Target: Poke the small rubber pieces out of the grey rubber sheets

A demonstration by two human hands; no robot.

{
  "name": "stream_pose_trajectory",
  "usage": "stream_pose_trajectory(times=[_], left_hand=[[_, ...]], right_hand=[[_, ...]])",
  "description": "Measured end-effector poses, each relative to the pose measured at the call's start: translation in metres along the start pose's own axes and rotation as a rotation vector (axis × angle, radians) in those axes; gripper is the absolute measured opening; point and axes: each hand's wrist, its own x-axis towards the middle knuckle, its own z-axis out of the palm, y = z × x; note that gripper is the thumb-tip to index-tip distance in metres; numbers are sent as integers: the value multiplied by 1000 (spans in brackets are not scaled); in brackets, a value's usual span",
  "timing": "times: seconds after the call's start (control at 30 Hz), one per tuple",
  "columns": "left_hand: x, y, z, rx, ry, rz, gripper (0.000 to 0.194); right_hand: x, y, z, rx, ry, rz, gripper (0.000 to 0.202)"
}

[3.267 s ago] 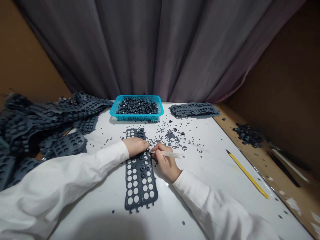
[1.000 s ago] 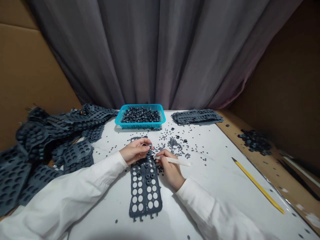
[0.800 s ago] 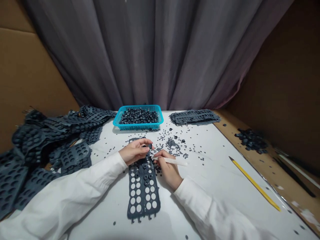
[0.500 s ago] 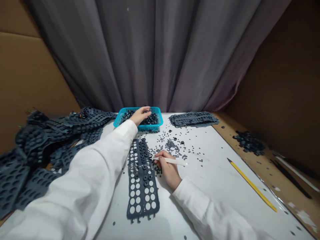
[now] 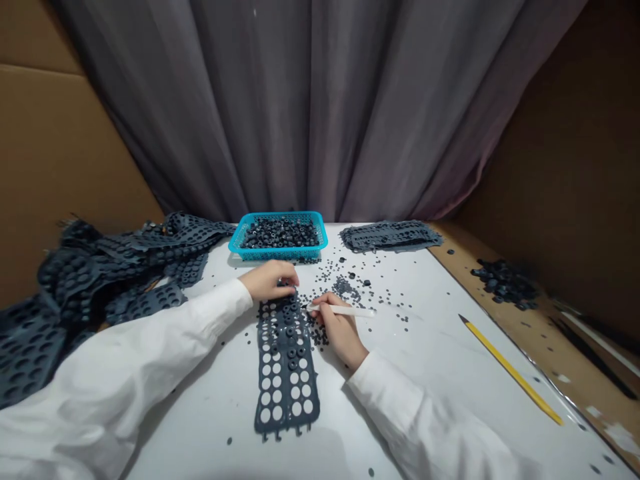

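A dark grey rubber sheet (image 5: 287,407) with rows of round holes lies lengthwise on the white table; small dark rings sit in its far and middle parts. My left hand (image 5: 270,280) is at the sheet's far end, fingers bent and thumb down against it; its fingertips are partly hidden. Just right of the sheet, my right hand (image 5: 340,333) is closed round a slim white pen-like tool (image 5: 353,311), its tip pointing left toward the sheet's edge. Beyond my left hand stands a blue basket (image 5: 280,255) holding many black rings.
Tiny dark discs (image 5: 345,287) are scattered right of the sheet. More perforated sheets (image 5: 140,267) are heaped at left, with a stack of sheets (image 5: 390,235) at the back right. A yellow pencil (image 5: 510,370) and a pile of black pieces (image 5: 505,283) lie right.
My left hand has come back from above the basket to the sheet's far end, leaving the basket uncovered. My right hand stays beside the sheet with the white tool.
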Motion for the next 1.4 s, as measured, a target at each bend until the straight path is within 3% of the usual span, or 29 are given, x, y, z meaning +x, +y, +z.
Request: stream_pose_trajectory(times=[0.1,0.47,0.67,1.13,1.3,1.4], left_hand=[[-6,13,12,52,-185,12,17],[10,23,22,213,-347,-181,15],[13,30,22,283,-340,-234,14],[20,33,31,417,-401,-56,5],[5,28,35,409,-342,-6,15],[-13,18,41,269,-182,-31,13]], right_hand=[[4,-1,1,-49,-24,-26,17],[2,-7,2,-193,-69,-125,17],[2,-5,2,-213,-75,-147,18],[-2,-7,3,-251,-68,-209,19],[-2,-4,2,-244,-79,-217,19],[-2,-4,1,-241,-83,-219,19]])
